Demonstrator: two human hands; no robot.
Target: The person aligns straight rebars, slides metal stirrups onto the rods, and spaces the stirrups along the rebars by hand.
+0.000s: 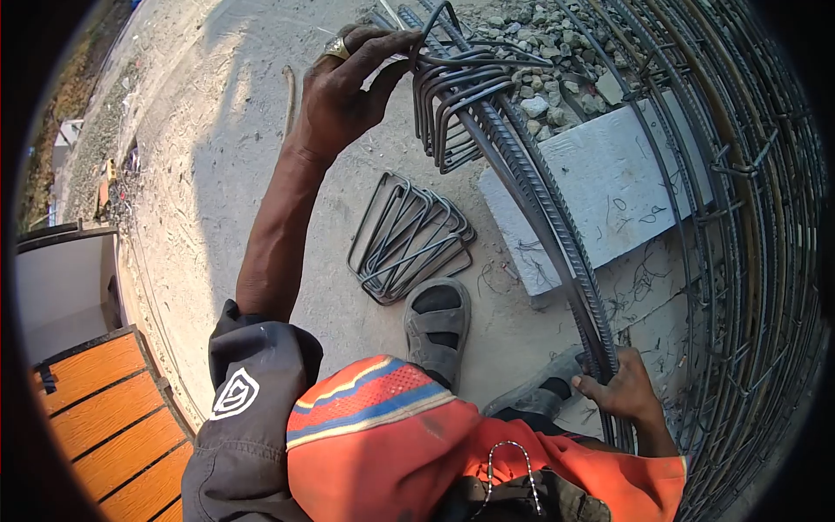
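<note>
At the top, my left hand (348, 96), with a ring on one finger, pinches the near edge of a bent steel stirrup (439, 24). Several more stirrups (452, 104) hang bunched around a bundle of long ribbed rebar (544, 196). Low on the right, my right hand (628, 390) is closed round the same bundle, thumb across it; some of its fingers are hidden. Between the hands, on the ground, lies a loose pile of stirrups (413, 239), close to my sandalled foot (437, 326).
A white block (600, 187) lies under the rebar, with gravel (539, 83) behind it. A tied rebar cage (748, 226) runs down the right side. Orange slatted boards (122, 426) stand at lower left. Concrete ground (217, 139) spreads across the left.
</note>
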